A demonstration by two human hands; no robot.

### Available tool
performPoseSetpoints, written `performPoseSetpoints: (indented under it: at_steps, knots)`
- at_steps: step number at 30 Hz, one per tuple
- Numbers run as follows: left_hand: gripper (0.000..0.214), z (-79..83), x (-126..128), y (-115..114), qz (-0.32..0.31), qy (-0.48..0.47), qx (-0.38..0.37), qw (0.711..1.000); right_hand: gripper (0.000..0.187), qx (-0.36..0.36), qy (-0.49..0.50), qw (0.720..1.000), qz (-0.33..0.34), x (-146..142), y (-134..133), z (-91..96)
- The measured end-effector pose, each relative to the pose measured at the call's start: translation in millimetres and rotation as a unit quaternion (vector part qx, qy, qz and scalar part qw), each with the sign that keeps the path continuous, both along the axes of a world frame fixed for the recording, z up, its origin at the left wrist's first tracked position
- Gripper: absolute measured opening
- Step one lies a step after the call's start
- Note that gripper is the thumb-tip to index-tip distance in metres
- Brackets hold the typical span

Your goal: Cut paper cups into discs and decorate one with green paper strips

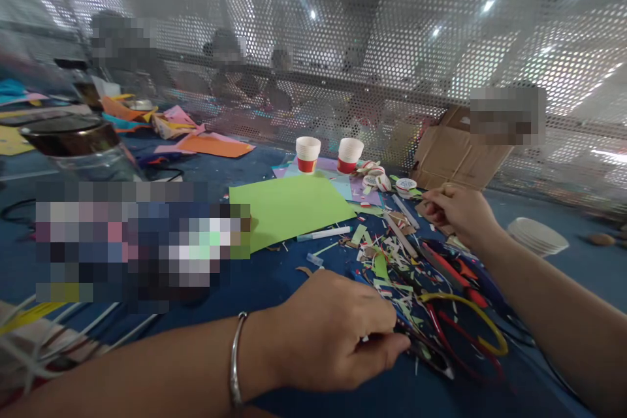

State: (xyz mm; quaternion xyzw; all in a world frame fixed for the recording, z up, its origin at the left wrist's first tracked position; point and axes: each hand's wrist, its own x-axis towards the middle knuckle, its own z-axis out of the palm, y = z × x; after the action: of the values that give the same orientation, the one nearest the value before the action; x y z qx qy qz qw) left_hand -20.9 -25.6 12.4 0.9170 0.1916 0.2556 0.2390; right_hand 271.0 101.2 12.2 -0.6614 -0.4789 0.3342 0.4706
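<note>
My left hand (333, 333), with a metal bangle on the wrist, lies low over the blue table (274, 287). Its fingers are closed in a pinch on something small at the edge of a heap of paper scraps (396, 268); I cannot make out what. My right hand (458, 212) is farther back, fingers curled on a thin pale stick-like piece beside a cardboard piece. Red scissors (453, 274) and yellow-handled scissors (470, 320) lie among the scraps between my hands. A green sheet of paper (289, 206) and a white marker (326, 233) lie left of the scraps.
Two red-and-white paper cups (307, 155) stand behind the green sheet. A folded cardboard box (455, 150) leans on the perforated metal screen (392, 46). A stack of white plates (537, 236) sits at right. Coloured paper (215, 144) and a glass jar (83, 147) are at left.
</note>
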Motion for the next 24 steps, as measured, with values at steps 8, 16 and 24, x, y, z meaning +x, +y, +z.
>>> performPoseSetpoints:
  at_steps: [8, 16, 24]
  knots:
    - [0.034, 2.3, 2, -1, 0.004, 0.010, 0.002, 1.000, 0.026, 0.039, -0.252, 0.951, 0.173, -40, -118, 0.4]
    - [0.042, 16.1, -14, 25, 0.172, 0.019, -0.038, 0.984, 0.026, -0.057, -0.348, 0.875, 0.331, -47, -142, 2.7]
    - [0.025, 16.0, -28, 36, 0.169, 0.184, -0.110, 0.962, 0.016, -0.093, -0.392, 0.826, 0.393, -55, -151, 9.9]
